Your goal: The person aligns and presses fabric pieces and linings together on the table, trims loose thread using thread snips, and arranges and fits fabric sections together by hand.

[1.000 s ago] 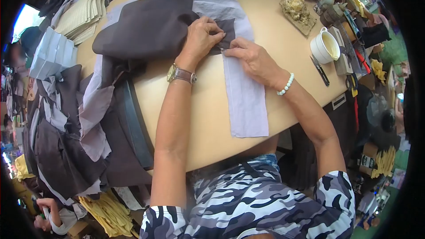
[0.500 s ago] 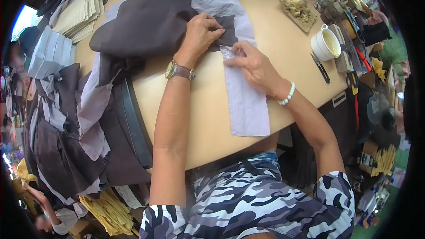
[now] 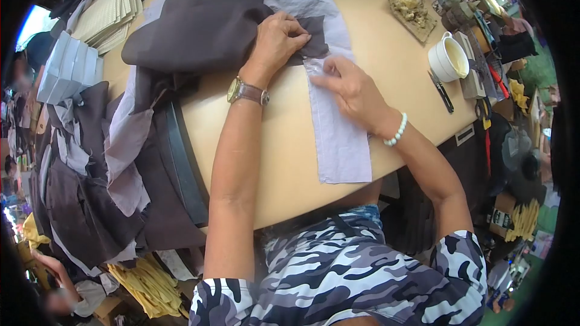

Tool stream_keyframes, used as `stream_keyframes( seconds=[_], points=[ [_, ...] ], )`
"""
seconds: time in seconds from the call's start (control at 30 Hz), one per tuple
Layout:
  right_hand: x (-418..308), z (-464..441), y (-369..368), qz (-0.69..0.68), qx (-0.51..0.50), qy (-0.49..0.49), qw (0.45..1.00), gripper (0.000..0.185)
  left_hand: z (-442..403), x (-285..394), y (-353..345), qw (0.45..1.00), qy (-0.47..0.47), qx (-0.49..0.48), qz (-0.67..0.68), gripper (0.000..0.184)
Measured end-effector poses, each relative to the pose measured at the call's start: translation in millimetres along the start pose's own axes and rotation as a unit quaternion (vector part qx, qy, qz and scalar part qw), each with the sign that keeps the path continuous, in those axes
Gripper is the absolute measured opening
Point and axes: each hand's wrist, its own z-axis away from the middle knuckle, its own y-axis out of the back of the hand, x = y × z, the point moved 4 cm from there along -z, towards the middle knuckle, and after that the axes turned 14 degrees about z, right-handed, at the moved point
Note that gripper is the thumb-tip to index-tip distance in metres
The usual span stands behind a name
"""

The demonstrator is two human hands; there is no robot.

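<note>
In the head view, the left hand rested on the folded dark-brown fabric atop the tan tabletop, thumb and fingers nearly meeting; whether they pinched it was unclear. The blurred right hand, half curled, overlapped the pale-lavender cloth strip, its hold likewise unclear.

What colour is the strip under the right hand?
The strip is pale lilac, clearest in the head view.

We count, on the wearer, one left hand, one right hand, one wristwatch and one bead bracelet; on one table, one white cup. We cannot number the overlapping cloth pieces or stacked sheets.
</note>
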Motion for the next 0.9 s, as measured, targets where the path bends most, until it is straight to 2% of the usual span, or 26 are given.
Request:
stream_keyframes(
  seconds=[0.13,0.23,0.33,0.43,0.53,0.63,0.73,0.83,0.9],
  points=[
    [-31,38,14,0.049,-0.001,0.085,0.995,0.036,1,0,-1,1.000,-0.001,0.003,0.007,0.019],
    [-45,50,23,-0.009,-0.091,0.084,0.992,0.034,0,0,-1,1.000,0.008,0.002,0.010,0.019],
    [-29,32,13,-0.046,-0.025,0.054,0.997,0.029,0,0,-1,1.000,0.000,0.003,0.007,0.018],
    [-13,6,2,-0.014,0.003,-0.047,0.999,0.030,1,-2,-1,1.000,0.000,0.003,0.015,0.018],
    [-13,-1,-4,0.056,-0.022,-0.038,0.997,0.032,0,-2,-1,0.999,0.017,-0.003,0.031,0.018],
    [-26,17,3,0.051,-0.017,-0.008,0.999,0.035,0,-1,-1,1.000,0.012,-0.001,0.020,0.018],
    [-49,49,12,0.019,-0.044,0.004,0.999,0.035,1,0,-1,1.000,0.005,-0.002,0.002,0.019],
    [-60,70,26,-0.096,-0.133,-0.014,0.986,0.035,1,1,-1,1.000,0.009,-0.008,-0.001,0.019],
    [-37,71,40,-0.077,-0.073,-0.041,0.994,0.036,1,2,-1,1.000,0.005,-0.009,0.000,0.018]
  ],
)
